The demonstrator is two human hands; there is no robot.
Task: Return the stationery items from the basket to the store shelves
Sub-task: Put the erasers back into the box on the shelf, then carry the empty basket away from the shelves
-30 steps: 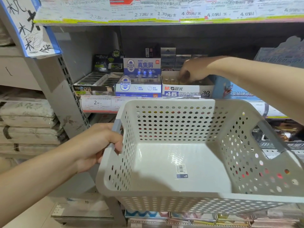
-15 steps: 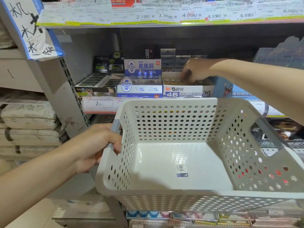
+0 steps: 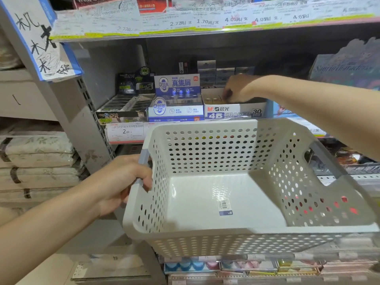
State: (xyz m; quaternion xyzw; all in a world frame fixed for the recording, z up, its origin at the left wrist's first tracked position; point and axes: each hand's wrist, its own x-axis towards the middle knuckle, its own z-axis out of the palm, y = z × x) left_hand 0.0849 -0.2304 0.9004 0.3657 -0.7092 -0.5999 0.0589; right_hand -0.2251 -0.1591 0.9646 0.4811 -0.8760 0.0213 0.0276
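Setting: store aisle, grey metal shelf with a strip of price tags along the edge above; stacked paper packs in the bay to the left.
Shelf contents: three open display boxes side by side, front edges facing out so stock can be picked from above: black eraser tray, blue-and-white eraser box, white 4B eraser box.
Basket: white perforated basket held up just below the shelf edge, tipped slightly so its inside faces the camera; floor bare apart from a barcode sticker. No stationery visible inside.
Left hand: left hand wrapped round the grey handle on the basket's left side, carrying the whole weight one-handed, probably to free the other hand for shelving.
Right hand: right hand reached over the basket, fingers curled down into the top of the 4B eraser box. Fingertips are hidden inside the box, so cannot tell if they pinch an eraser or have let go.
Task item: likely an eraser going into the 4B box among the ones already standing there; item itself not visible under the hand.
Progress guess: basket looks emptied, so this reads as the last item being seated.
Risk: one-sided grip leaves the basket tilted; harmless while it holds nothing.
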